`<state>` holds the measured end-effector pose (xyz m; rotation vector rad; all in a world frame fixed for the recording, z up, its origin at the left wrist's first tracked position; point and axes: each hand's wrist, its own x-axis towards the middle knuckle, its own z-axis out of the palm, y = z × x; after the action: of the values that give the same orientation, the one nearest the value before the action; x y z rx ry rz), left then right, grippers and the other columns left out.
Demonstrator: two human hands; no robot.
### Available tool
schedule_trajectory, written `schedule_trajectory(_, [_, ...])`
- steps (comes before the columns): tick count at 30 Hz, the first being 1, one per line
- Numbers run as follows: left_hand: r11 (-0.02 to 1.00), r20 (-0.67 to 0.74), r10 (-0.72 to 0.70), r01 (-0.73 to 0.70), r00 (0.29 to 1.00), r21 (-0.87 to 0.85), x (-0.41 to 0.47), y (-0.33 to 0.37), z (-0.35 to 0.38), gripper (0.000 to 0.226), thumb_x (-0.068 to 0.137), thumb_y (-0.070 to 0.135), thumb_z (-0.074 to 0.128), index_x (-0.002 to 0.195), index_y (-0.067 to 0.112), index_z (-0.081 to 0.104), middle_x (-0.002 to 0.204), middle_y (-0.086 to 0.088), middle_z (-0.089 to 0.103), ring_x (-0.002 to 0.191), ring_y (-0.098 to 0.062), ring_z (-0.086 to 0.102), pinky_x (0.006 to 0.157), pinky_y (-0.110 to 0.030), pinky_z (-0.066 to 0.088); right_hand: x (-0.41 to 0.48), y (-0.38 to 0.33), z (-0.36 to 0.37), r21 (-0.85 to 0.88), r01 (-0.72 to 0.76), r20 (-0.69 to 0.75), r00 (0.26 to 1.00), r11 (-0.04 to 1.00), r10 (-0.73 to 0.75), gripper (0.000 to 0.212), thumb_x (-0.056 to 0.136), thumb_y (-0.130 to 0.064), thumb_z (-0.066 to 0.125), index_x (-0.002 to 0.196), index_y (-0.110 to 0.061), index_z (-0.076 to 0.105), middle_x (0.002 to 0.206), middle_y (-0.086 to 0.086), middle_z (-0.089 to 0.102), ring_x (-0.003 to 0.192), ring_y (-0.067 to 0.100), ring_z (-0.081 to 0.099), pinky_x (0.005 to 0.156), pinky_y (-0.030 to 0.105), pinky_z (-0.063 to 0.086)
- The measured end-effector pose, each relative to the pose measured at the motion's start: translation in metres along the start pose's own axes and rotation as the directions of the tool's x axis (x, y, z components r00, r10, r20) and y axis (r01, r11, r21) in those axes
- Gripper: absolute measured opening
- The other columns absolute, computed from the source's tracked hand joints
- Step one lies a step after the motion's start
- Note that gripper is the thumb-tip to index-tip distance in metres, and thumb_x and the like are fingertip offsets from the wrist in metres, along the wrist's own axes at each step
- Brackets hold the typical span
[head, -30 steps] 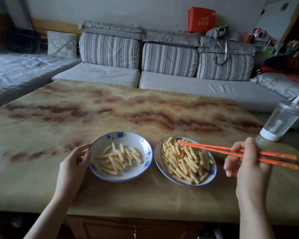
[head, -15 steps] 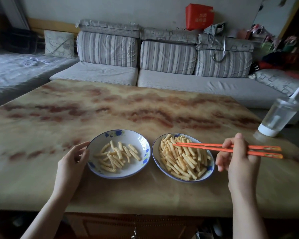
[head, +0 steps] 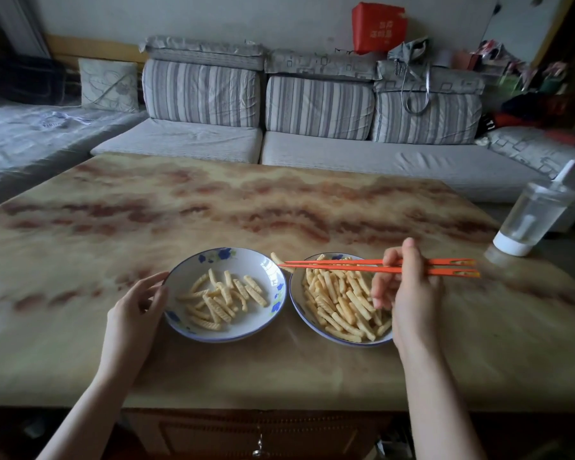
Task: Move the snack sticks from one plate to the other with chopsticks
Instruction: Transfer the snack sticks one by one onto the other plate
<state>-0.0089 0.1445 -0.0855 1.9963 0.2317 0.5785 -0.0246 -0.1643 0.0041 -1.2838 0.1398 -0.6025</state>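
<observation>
Two white plates with blue flowers sit side by side near the table's front edge. The left plate point(head: 261, 260) holds a thin scatter of yellow ridged snack sticks point(head: 224, 298). The right plate point(head: 296, 302) carries a thick heap of the same sticks point(head: 341, 298). My right hand point(head: 409, 288) grips a pair of orange chopsticks point(head: 332, 264) over the right plate. Their tips pinch one snack stick point(head: 277, 259) above the gap between the plates. My left hand point(head: 136, 310) rests against the left plate's left rim, fingers loosely curved.
The marbled tan table point(head: 279, 200) stretches far behind the plates. A clear bottle with a white base point(head: 531, 220) stands at the right edge. A grey striped sofa point(head: 312, 127) lies beyond the table.
My right hand has moved left over the right plate. The chopstick tips now hold one snack stick lifted toward the left plate. The left hand has stayed at the rim.
</observation>
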Motion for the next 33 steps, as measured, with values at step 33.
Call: schedule_trajectory(33, [1.0,0.0,0.007,-0.007,1.0,-0.01,0.001,-0.004,0.0,0.027,0.093,0.017,0.057,0.117,0.023,0.066,0.093,-0.003,0.07,0.079,-0.002,0.06,0.06,0.0,0.038,0.002,-0.012,-0.033,-0.183,0.172,0.007,0.985,0.968,-0.174,0.044,0.103,-0.027,0.037,0.066,-0.008,0.049,0.037,0.009,0.043,0.03,0.02,0.036,0.033,0.019,0.025])
